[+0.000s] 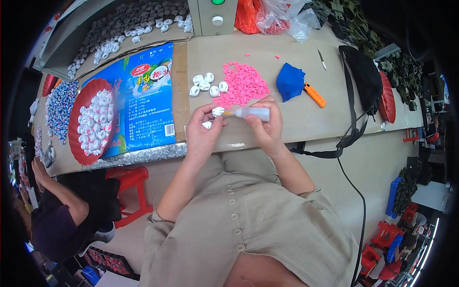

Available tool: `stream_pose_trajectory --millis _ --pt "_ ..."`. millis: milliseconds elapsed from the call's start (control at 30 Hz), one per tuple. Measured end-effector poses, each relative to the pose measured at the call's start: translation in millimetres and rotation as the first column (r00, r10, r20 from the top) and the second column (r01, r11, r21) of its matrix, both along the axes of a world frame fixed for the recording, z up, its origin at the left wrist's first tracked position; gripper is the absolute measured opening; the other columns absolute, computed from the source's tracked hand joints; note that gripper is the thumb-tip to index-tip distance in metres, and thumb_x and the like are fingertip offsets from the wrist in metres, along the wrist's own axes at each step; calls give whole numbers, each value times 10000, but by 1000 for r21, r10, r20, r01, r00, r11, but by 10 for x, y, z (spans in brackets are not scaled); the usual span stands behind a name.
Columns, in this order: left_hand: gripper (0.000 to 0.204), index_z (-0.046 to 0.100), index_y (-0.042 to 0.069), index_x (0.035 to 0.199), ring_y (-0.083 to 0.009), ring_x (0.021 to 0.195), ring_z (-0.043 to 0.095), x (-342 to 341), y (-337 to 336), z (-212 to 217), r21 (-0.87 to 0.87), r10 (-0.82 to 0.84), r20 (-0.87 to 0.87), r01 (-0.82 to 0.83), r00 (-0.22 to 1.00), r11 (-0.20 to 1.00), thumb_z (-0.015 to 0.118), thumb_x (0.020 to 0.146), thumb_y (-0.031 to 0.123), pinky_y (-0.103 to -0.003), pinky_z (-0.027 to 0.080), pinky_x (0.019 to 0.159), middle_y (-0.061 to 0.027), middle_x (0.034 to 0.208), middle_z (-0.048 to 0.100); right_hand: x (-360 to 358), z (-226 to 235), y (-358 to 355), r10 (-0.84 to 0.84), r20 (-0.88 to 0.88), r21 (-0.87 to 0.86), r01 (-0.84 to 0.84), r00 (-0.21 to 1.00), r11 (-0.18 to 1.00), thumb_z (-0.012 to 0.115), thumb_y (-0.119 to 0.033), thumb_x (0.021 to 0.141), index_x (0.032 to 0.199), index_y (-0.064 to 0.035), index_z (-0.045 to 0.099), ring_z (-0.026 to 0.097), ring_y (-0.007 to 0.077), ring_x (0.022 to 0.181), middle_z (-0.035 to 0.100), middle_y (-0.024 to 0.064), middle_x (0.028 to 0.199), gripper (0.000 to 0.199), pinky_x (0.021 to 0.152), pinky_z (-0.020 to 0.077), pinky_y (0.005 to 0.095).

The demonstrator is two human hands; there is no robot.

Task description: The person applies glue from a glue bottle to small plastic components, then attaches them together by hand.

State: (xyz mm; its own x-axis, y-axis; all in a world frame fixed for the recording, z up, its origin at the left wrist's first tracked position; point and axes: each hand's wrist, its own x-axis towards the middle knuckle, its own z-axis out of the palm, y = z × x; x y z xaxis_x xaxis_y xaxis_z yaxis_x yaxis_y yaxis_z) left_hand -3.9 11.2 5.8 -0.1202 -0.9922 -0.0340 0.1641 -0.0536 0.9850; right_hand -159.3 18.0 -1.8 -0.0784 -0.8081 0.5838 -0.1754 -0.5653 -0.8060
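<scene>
Between the fingertips of my left hand (202,131) is a small white moulded piece (218,111). A second white piece (206,125) rests against the curled fingers of that hand. My right hand (267,128) grips a whitish squeeze bottle (259,114) lying almost level, its thin yellowish nozzle touching or very near the held piece. Just beyond both hands a heap of small flat pink pieces (245,83) spreads over the table. Several white pieces with dark markings (204,86) sit to the left of that heap.
A red scalloped tray (72,129) of white pieces stands left on a blue printed sheet (150,103). Right of the heap lie a blue crumpled piece (290,82), an orange tool (315,96), a small knife (322,61) and a black bag (363,79). A person (60,210) sits at left.
</scene>
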Motion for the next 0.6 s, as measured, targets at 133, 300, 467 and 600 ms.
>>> stream_pose_trajectory --millis 133,300,467,600 --pt "269 446 -25 1052 -100 721 553 5 1 -1 15 -3 18 3 1000 1000 517 796 12 -198 438 672 -67 827 544 17 18 1 -7 1 -10 7 1000 1000 616 -89 739 895 -14 434 444 168 692 466 86 803 251 598 379 265" --pt "258 457 -21 1038 -94 706 553 -7 5 6 3 7 15 -7 1000 1000 529 793 21 -191 437 651 -59 805 548 37 30 -4 -56 -50 -109 50 997 993 628 -88 727 903 -10 440 451 181 682 466 95 787 269 591 381 270" --pt "244 459 -39 1011 -83 711 527 -4 -1 33 19 4 8 -4 1000 1000 523 776 -19 -219 488 641 -64 809 528 32 25 6 -98 -103 -135 83 990 987 641 -95 715 901 -11 445 452 190 654 466 104 778 282 575 379 272" --pt "246 461 -35 1014 -92 696 541 7 -3 6 23 9 11 -9 1000 1000 528 778 -9 -209 468 620 -64 795 532 18 48 10 -123 -145 -136 104 982 985 642 -97 715 900 -10 445 451 191 650 464 105 774 284 565 377 273"
